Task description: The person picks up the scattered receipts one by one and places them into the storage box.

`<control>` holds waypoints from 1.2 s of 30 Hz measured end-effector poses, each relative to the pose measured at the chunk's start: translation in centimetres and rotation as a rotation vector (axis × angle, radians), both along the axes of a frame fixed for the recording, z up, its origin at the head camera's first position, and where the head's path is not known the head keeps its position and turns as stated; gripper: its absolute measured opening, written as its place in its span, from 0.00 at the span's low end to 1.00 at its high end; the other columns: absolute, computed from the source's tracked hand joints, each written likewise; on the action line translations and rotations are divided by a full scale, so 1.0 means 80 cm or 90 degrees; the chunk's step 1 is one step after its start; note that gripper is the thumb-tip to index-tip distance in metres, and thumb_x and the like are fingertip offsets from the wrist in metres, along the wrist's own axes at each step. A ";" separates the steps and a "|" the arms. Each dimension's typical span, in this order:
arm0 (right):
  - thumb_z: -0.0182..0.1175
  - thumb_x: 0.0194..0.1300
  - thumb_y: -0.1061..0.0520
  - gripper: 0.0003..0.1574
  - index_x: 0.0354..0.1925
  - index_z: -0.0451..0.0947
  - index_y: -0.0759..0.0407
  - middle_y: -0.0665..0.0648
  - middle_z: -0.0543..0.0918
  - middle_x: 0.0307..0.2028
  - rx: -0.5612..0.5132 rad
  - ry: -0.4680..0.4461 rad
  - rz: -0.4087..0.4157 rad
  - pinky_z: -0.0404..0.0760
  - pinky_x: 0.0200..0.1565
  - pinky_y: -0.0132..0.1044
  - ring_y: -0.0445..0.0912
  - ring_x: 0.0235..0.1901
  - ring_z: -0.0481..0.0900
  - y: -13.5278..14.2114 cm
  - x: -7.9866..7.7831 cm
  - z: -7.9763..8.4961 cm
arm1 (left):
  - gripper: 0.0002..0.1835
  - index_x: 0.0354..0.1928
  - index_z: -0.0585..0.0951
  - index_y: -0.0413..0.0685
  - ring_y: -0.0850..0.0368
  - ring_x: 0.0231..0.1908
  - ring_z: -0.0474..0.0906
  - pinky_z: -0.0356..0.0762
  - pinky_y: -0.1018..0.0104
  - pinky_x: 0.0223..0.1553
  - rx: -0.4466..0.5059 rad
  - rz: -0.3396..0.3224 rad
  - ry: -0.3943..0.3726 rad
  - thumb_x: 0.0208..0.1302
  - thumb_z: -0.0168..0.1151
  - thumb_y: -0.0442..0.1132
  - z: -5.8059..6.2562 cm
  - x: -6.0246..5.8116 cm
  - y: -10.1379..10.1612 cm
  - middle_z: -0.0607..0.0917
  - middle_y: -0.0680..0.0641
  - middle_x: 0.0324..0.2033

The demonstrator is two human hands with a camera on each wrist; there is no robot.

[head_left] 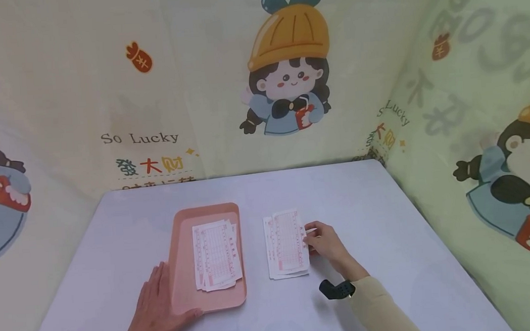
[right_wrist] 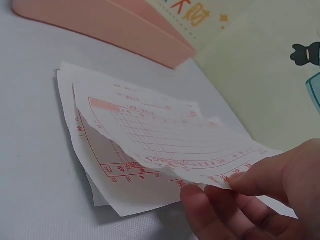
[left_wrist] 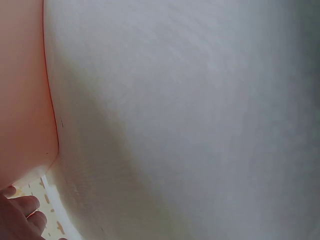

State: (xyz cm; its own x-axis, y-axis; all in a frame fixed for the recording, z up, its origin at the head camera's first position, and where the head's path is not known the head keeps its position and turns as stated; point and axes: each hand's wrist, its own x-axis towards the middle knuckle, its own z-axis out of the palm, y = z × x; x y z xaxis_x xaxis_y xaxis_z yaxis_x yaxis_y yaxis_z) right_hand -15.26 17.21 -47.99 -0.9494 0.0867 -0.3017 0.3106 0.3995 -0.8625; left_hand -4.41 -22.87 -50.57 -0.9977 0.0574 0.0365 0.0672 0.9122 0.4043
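My right hand (head_left: 326,241) pinches the right edge of the top printed form sheet (head_left: 290,240) between thumb and fingers. In the right wrist view this sheet (right_wrist: 150,135) bows up along that edge, and more white sheets with red print (right_wrist: 135,200) lie under it. To the left is a pink tray (head_left: 183,271) holding a second loose stack of form sheets (head_left: 218,254). My left hand (head_left: 157,306) rests against the tray's left side with its fingers straight, the thumb at the near-left corner. The left wrist view shows mostly the tray's side (left_wrist: 25,100) and only some fingertips.
Everything lies on a white-covered table (head_left: 363,205). Printed cloth walls (head_left: 205,88) with cartoon figures stand behind it and at both sides. A black band (head_left: 337,289) is on my right wrist, over a pale sleeve (head_left: 383,310).
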 end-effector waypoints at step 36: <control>0.59 0.69 0.61 0.23 0.61 0.73 0.57 0.62 0.81 0.48 -0.157 -0.007 0.043 0.85 0.37 0.35 0.47 0.37 0.81 0.005 -0.005 0.015 | 0.74 0.76 0.44 0.32 0.31 0.72 0.49 0.52 0.31 0.66 0.001 -0.008 0.023 0.41 0.70 0.74 -0.004 0.001 -0.001 0.54 0.27 0.72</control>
State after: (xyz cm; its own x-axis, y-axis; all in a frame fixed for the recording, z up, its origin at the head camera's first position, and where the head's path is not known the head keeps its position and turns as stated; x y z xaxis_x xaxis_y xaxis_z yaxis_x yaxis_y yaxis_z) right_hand -15.66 17.60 -46.79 -0.9469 -0.0538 -0.3168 0.3009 0.1977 -0.9329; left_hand -4.32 -22.96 -50.87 -0.9950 0.0693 0.0721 0.0926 0.9103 0.4034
